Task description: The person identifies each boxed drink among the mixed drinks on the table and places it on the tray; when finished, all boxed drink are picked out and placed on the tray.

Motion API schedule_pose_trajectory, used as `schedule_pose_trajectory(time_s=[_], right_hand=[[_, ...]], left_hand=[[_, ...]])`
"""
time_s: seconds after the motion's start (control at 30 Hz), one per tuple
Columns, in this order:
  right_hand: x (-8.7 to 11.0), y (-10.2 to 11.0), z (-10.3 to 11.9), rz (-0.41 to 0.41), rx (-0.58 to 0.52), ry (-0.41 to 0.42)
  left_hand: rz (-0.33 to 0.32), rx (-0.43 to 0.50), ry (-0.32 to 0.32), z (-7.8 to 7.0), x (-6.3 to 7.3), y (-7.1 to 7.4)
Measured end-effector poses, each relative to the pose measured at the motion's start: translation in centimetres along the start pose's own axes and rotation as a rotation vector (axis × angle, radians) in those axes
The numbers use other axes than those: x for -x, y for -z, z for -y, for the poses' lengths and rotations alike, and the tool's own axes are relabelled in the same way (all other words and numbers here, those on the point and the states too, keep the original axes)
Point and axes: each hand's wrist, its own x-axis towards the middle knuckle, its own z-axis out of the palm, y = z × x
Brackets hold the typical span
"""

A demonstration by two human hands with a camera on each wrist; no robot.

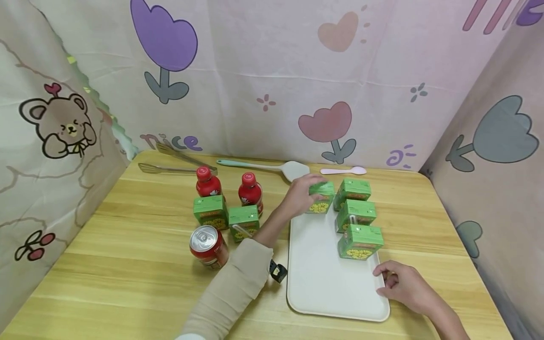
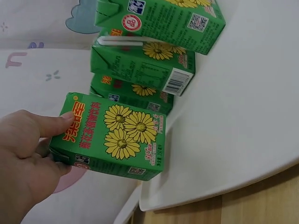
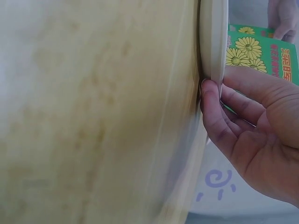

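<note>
My left hand (image 1: 299,196) grips a green drink carton (image 1: 320,204) at the far left corner of the white tray (image 1: 318,278). In the left wrist view its thumb lies on the printed front of this carton (image 2: 114,135), which has yellow flowers; the other fingers are partly hidden behind it. Three more such cartons stand in a row along the tray's right side: a front one (image 1: 360,242), a middle one (image 1: 356,216) and a back one (image 1: 354,192). My right hand (image 1: 401,284) pinches the tray's right rim (image 3: 217,42) between thumb and fingers.
Left of the tray stand two green cartons (image 1: 211,212), two red-capped bottles (image 1: 250,191) and a red can (image 1: 209,248). A small black object (image 1: 278,272) lies beside the tray. Tongs (image 1: 178,169), a spatula (image 1: 263,166) and a pink spoon (image 1: 342,171) lie along the back.
</note>
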Motion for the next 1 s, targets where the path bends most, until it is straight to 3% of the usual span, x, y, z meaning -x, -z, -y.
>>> schedule_pose_trajectory(time_s=[0.3, 0.6, 1.0], right_hand=[[0.0, 0.0, 0.1, -0.008, 0.005, -0.028], [-0.1, 0.1, -0.1, 0.003, 0.000, -0.004], [-0.2, 0.0, -0.1, -0.001, -0.008, -0.016]], left_hand=[[0.004, -0.014, 0.027, 0.3, -1.1, -0.6], [0.019, 0.008, 0.054, 0.6, -1.5, -0.8], [-0.013, 0.038, 0.086, 1.0, -1.9, -0.9]])
